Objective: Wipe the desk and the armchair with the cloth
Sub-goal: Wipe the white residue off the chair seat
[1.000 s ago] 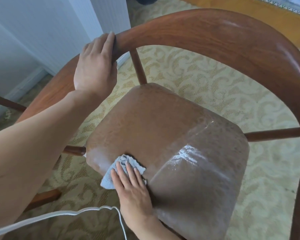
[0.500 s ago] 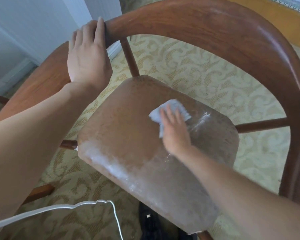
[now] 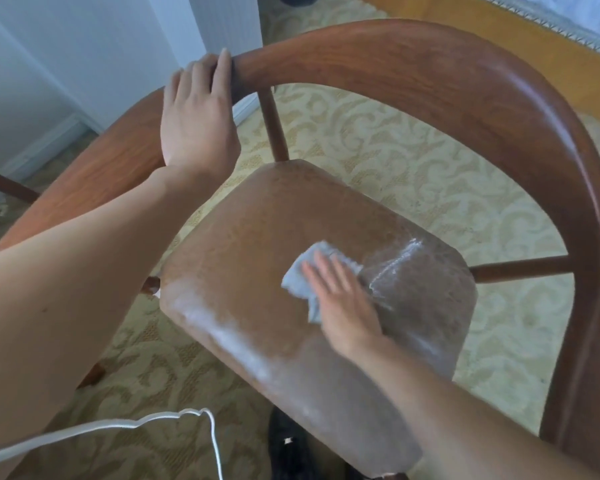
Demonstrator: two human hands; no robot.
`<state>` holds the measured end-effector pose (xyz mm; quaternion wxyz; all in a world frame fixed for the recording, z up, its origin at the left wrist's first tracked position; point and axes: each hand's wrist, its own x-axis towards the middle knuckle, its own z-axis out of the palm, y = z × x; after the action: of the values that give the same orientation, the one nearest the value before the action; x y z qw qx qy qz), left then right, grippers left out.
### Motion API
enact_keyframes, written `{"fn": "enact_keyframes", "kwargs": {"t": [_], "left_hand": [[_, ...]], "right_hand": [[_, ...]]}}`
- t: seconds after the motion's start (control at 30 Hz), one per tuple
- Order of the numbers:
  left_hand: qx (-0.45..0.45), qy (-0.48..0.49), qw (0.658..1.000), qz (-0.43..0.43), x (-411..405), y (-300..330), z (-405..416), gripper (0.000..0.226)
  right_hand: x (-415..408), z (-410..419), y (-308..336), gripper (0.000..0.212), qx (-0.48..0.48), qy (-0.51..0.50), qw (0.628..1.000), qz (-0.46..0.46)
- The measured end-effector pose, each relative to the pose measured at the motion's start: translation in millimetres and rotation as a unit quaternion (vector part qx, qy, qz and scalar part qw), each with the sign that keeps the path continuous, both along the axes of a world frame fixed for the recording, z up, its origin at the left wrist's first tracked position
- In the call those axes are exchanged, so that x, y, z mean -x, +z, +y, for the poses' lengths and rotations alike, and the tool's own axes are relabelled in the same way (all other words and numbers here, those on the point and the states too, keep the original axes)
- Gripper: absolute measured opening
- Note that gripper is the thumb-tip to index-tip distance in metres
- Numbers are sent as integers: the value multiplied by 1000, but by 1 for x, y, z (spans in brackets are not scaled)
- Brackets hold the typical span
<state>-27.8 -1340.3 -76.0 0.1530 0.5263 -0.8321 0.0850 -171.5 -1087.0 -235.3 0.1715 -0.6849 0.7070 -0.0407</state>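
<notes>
the armchair (image 3: 430, 74) stands on a cream patterned carpet (image 3: 378, 150); its curved wooden rail arcs round the far side and down the right, carried on thin spindles, one at the back and one at the right; the brown padded seat (image 3: 243, 244) sits in the middle, shiny along its near edge and at its right corner; the left hand (image 3: 198, 123) lies flat on the rail at the upper left, fingers spread a little and curled over the top of the wood, its forearm crossing the left of the view and hiding part of the rail there; the right hand (image 3: 343, 303) is open and flat, palm down, pressing the cloth (image 3: 300, 278) onto the seat right of its middle; the cloth is pale blue-grey, crumpled, showing past the fingertips and to the left of the hand, the rest hidden under the palm; the right forearm runs in from the lower right across the seat's near right part; a white cable (image 3: 146, 422) loops over the carpet at the lower left, apart from the chair; a dark shoe (image 3: 291, 445) shows under the seat's near edge; a white wall (image 3: 84, 46) with skirting stands at the upper left; a strip of wooden floor (image 3: 499, 39) lies beyond the rail at the upper right; no container is in view.
</notes>
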Motion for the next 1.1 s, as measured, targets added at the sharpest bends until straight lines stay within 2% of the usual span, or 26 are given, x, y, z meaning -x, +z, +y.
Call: {"fn": "enact_keyframes", "kwargs": {"t": [0.13,0.2,0.3,0.43,0.53,0.6,0.67,0.7,0.8,0.9,0.97,1.03,1.1], "left_hand": [[-5,4,1000,9,1,1,0,70],[-7,2,1000,16,1,2,0,68],[-11,2,1000,23,3,3,1,66],[-20,3,999,33,3,5,2,66],[-25,-3,999,31,2,6,2,67],[-29,-5,999,27,3,7,2,69],[-37,0,999,26,5,9,4,72],[-43,1,999,22,5,8,5,74],[-67,5,998,-6,6,9,9,82],[-110,13,994,-17,7,16,12,89],[-114,18,993,-3,9,22,23,87],[-120,10,992,39,13,23,52,72],[-213,14,974,74,19,17,92,42]], "right_hand": [[99,-39,9,95,-54,-143,984,93],[108,-37,10,89,-70,-193,976,71],[60,-20,6,91,-40,-246,968,8],[-59,45,3,95,7,-225,972,-67],[-115,80,5,78,-11,-164,981,-100],[-124,89,2,85,-30,-162,980,-116],[-120,89,6,107,-61,-176,970,-154],[-117,91,9,112,-69,-180,967,-168],[-109,90,18,92,-43,-162,961,-220],[-97,68,27,81,-33,-197,949,-242],[-86,46,37,68,-34,-262,912,-315],[-72,24,58,53,-31,-362,824,-434],[-56,8,89,40,-8,-450,753,-481]]}}
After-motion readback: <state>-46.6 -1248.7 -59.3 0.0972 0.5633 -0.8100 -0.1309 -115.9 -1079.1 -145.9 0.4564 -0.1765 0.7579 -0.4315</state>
